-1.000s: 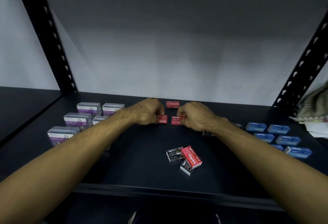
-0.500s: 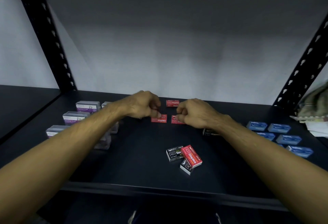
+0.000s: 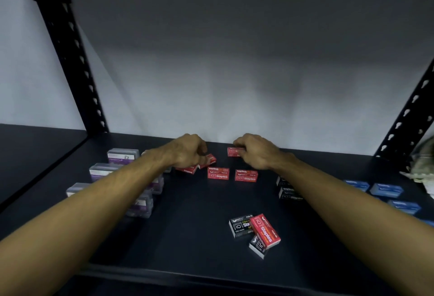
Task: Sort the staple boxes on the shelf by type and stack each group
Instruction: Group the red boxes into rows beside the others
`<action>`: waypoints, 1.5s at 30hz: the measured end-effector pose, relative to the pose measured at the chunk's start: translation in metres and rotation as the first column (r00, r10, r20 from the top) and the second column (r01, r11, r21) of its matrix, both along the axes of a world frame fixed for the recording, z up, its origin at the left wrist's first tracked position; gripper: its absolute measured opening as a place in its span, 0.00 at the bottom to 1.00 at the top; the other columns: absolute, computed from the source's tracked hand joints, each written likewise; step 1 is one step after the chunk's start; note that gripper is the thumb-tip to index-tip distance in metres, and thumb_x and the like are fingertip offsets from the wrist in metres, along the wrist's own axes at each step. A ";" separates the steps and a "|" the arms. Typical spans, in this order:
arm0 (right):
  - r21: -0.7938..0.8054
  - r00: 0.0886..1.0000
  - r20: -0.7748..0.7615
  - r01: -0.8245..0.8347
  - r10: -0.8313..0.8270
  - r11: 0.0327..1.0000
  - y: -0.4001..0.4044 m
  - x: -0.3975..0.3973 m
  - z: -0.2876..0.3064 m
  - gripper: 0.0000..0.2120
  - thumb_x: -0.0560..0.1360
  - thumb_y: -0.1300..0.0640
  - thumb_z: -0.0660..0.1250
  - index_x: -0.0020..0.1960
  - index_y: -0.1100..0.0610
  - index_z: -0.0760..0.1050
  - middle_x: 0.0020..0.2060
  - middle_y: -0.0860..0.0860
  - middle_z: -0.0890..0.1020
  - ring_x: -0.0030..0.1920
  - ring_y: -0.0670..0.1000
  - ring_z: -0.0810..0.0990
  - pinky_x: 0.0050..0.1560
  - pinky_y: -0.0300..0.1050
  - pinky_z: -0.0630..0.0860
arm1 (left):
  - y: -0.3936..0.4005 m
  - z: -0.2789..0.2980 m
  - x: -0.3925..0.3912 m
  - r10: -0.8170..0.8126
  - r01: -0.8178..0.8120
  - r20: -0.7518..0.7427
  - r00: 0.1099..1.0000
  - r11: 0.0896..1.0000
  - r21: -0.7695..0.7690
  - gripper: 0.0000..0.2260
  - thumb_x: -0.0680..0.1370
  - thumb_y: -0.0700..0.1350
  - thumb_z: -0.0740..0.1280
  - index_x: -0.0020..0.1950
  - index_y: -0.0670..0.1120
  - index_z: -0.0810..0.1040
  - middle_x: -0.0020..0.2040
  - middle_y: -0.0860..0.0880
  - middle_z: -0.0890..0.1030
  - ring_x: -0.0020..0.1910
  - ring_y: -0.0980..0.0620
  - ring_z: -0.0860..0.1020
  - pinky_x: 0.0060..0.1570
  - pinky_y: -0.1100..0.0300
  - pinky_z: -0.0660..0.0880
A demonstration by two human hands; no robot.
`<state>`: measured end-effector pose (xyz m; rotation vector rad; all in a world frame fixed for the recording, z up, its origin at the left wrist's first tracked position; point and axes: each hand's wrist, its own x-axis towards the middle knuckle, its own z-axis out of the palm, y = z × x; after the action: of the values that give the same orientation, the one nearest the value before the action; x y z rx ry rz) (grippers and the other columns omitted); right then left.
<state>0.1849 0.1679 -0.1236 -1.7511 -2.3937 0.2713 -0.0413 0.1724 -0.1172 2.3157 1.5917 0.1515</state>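
Note:
Two red staple boxes (image 3: 218, 173) (image 3: 246, 175) lie side by side at the middle of the dark shelf (image 3: 187, 225). My left hand (image 3: 187, 151) curls over red boxes (image 3: 207, 160) at the back left of that pair. My right hand (image 3: 254, 151) grips a red box (image 3: 233, 151) near the back wall. Toward the front, a red box (image 3: 265, 231) lies tilted across two black staple boxes (image 3: 239, 225). More black boxes (image 3: 288, 193) show beside my right forearm.
Clear boxes with purple labels (image 3: 122, 156) stand in a group at the left, partly behind my left forearm. Blue boxes (image 3: 385, 189) lie at the right. Black perforated uprights (image 3: 70, 44) frame the shelf, and a crumpled bundle (image 3: 422, 164) sits at the far right.
Both hands have left the two middle red boxes and moved apart and back: the left onto red boxes at the left, the right onto the rear red box.

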 end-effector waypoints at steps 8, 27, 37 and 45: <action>-0.082 0.998 0.067 0.022 -0.016 0.996 0.020 -0.001 -0.008 0.12 0.81 0.58 0.60 0.59 0.55 0.78 0.54 0.52 0.81 0.52 0.52 0.78 0.55 0.52 0.78 | 0.006 -0.006 -0.001 0.001 -0.006 -0.074 0.997 0.998 -0.065 0.15 0.76 0.56 0.71 0.57 0.48 0.80 0.52 0.50 0.82 0.48 0.51 0.80 0.50 0.55 0.78; -0.094 0.993 -0.105 0.037 -0.047 0.995 0.007 0.006 -0.004 0.11 0.76 0.62 0.70 0.57 0.56 0.77 0.52 0.51 0.80 0.51 0.52 0.79 0.52 0.46 0.78 | 0.009 -0.004 0.004 -0.012 0.012 0.069 0.998 1.000 -0.009 0.09 0.75 0.43 0.73 0.54 0.48 0.81 0.52 0.50 0.82 0.51 0.52 0.80 0.48 0.61 0.74; -0.028 0.974 -0.226 0.021 -0.027 0.999 -0.029 0.011 0.034 0.09 0.75 0.62 0.71 0.54 0.54 0.79 0.44 0.47 0.81 0.46 0.49 0.80 0.49 0.43 0.76 | -0.013 0.027 -0.012 0.001 -0.003 0.215 0.977 1.000 0.005 0.08 0.75 0.35 0.71 0.51 0.46 0.83 0.46 0.48 0.85 0.48 0.50 0.82 0.53 0.56 0.79; -0.001 0.974 -0.228 0.011 -0.011 1.000 -0.082 0.014 0.049 0.07 0.74 0.62 0.71 0.51 0.54 0.80 0.42 0.48 0.82 0.43 0.47 0.80 0.48 0.42 0.77 | -0.052 0.039 -0.001 -0.080 0.076 0.197 0.977 0.997 0.029 0.08 0.74 0.35 0.71 0.51 0.45 0.82 0.44 0.49 0.85 0.40 0.55 0.81 0.41 0.66 0.75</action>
<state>0.1993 0.0858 -0.0742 -1.6332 -2.2210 0.4454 -0.0425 0.1203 -0.0783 2.2941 1.4070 0.3697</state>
